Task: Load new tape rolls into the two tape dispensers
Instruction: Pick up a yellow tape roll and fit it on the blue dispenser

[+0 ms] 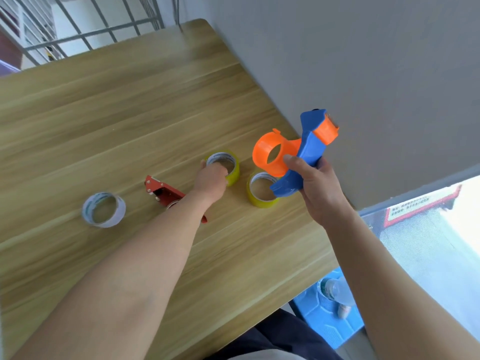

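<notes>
- The white tape roll (104,209) lies flat on the wooden table (78,113), well apart from the others at the left.
- The red dispenser (162,192) lies on the table, partly under the left forearm.
- The right hand (315,188) is closed around the handle of the blue and orange dispenser (296,152), held above the table edge; its orange hub is empty.
- A yellow tape roll (259,197) sits on the table just below that dispenser.
- The left hand (211,179) grips the far yellow roll (228,165), fingers curled over its rim.
</notes>
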`<action>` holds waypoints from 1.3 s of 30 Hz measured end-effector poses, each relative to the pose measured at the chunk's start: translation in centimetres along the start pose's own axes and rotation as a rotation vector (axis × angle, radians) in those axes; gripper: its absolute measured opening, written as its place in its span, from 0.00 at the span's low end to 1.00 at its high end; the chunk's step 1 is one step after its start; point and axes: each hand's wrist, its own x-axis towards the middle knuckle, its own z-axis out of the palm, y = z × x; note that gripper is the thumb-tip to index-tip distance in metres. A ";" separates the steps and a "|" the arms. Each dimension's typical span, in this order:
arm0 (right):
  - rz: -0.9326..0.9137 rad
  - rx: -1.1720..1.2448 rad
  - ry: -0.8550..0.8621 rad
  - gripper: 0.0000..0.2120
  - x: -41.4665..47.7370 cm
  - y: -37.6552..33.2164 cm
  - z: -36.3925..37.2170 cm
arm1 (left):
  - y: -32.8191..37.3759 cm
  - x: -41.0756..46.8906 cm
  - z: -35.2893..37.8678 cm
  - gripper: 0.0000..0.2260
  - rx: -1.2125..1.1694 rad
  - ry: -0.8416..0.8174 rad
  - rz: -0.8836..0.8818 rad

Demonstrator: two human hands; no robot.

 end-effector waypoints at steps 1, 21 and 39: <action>-0.006 -0.002 -0.011 0.27 0.1 -0.2 0.1 | -0.1 0.0 -0.7 0.06 -0.098 0.041 -0.019; -0.151 -0.049 -0.265 0.23 -2.2 -4.3 14.5 | -5.4 -13.6 -17.6 0.10 -1.300 0.360 -0.270; -0.208 -0.235 -0.615 0.17 -10.2 -2.4 25.5 | -12.9 -24.4 -19.4 0.07 -1.487 0.748 -0.400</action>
